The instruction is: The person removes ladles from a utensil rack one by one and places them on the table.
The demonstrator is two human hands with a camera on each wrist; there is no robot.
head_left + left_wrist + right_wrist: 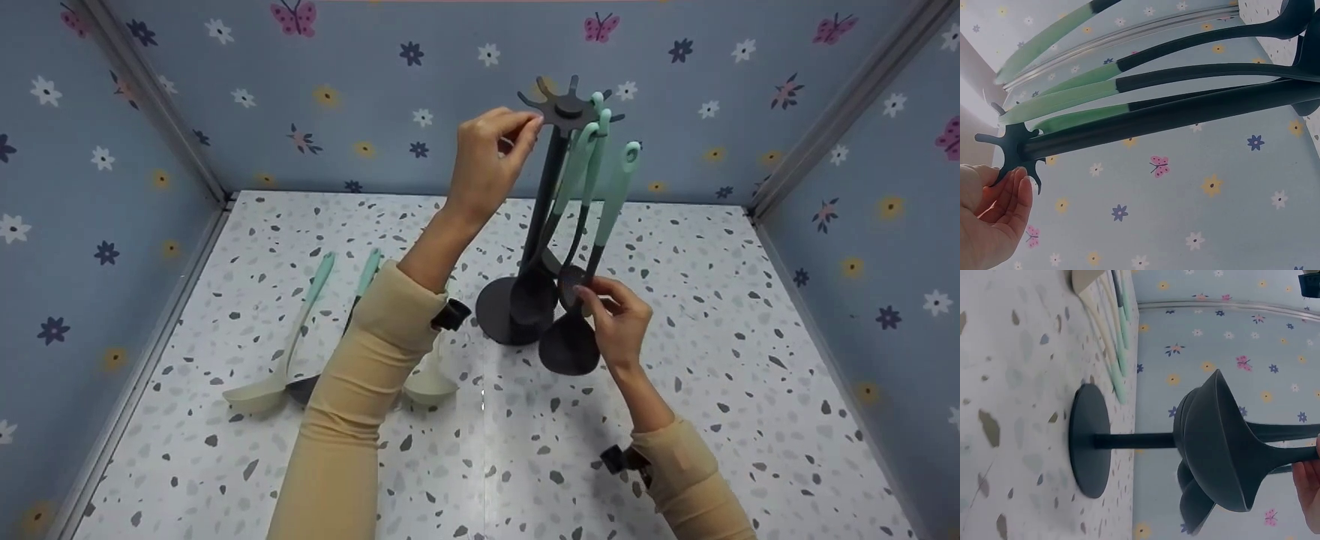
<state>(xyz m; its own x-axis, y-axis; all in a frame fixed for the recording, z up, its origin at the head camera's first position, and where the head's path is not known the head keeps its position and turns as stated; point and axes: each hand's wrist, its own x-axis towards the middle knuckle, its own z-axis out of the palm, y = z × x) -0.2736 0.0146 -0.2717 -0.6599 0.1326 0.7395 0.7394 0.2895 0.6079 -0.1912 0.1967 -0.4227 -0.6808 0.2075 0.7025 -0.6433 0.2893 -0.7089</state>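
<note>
Rack, black, w/ round flat base, straight pole and star-shaped hook top, stands upright on the white speckled desk. It carries three mint-handled utensils w/ black shafts and dark heads, hung by their handle ends on the R side of the hook top, heads down near the pole.

L hand pinches one arm of the hook top btwn thumb and fingers. R hand, lower down and to the R of the pole, pinches the black shaft of a fourth utensil, mint handle and broad rounded black head. Its head sits just below and L of the R hand's fingertips, in front of the hung ones; the handle rises above the hand, its holed end apart from the hooks.

Long axis of the held utensil runs near upright, leaning: handle end up and to the R, head down and to the L. Prob. a ladle, but hard to tell from these angles.

On the desk, L of the rack: cream ladle w/ mint handle, handle pointing away; dark-headed utensil w/ mint handle, part hidden by the L sleeve; another cream-headed utensil, also part hidden.
</note>
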